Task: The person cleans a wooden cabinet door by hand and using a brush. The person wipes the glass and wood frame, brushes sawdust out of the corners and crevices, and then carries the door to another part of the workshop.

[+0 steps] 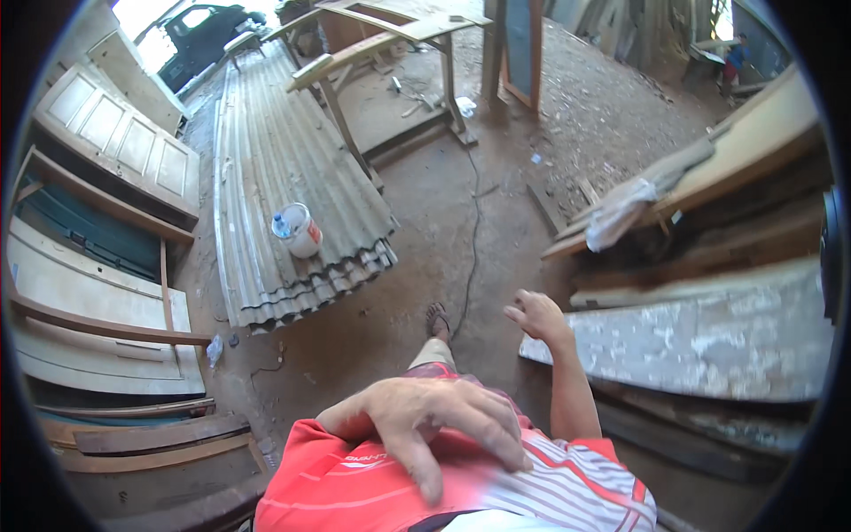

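My left hand (450,418) is held over the front of my red and white striped shirt (355,479), thumb and fingers spread. Nothing shows in it; whether the fingertips touch the cloth I cannot tell. Out to the right hangs my right hand (538,316), its fingers loosely bent and apart, holding nothing visible. The nearest thing to it is a long board with worn white paint (709,341). One foot in a sandal (437,316) shows on the dirt floor ahead of me.
Stacked corrugated sheets (284,160) bear a white bucket (306,241) with a blue-capped bottle (281,225). A wooden frame bench (390,40) stands beyond. Panelled doors (115,133) lean at left. A dark cable (478,213) crosses the floor. Plastic wrap (614,220) hangs on planks at right.
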Demonstrator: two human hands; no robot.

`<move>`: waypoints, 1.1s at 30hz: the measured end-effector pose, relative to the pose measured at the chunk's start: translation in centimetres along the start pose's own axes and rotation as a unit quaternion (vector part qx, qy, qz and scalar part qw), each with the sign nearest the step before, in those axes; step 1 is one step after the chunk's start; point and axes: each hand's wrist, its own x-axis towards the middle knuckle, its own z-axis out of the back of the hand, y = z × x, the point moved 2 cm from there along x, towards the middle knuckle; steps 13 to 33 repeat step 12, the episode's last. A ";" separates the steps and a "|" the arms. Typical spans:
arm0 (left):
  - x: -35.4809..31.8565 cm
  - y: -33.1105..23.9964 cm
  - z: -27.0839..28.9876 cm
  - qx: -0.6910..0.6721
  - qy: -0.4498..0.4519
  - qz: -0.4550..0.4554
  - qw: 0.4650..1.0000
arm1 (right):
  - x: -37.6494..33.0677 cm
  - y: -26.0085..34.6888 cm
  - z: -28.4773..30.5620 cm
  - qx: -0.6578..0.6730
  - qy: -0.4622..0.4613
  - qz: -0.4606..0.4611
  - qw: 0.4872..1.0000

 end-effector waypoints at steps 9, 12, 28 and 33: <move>-5.1 1.7 21.8 -0.029 -0.132 0.330 0.934 | -1.0 -26.8 -20.4 0.168 0.002 -0.303 0.938; -2.8 1.5 29.1 -0.023 -0.126 0.361 0.924 | 0.2 -27.7 -23.5 0.300 0.015 -0.439 0.847; -2.8 1.5 29.1 -0.023 -0.126 0.361 0.924 | 0.2 -27.7 -23.5 0.300 0.015 -0.439 0.847; -2.8 1.5 29.1 -0.023 -0.126 0.361 0.924 | 0.2 -27.7 -23.5 0.300 0.015 -0.439 0.847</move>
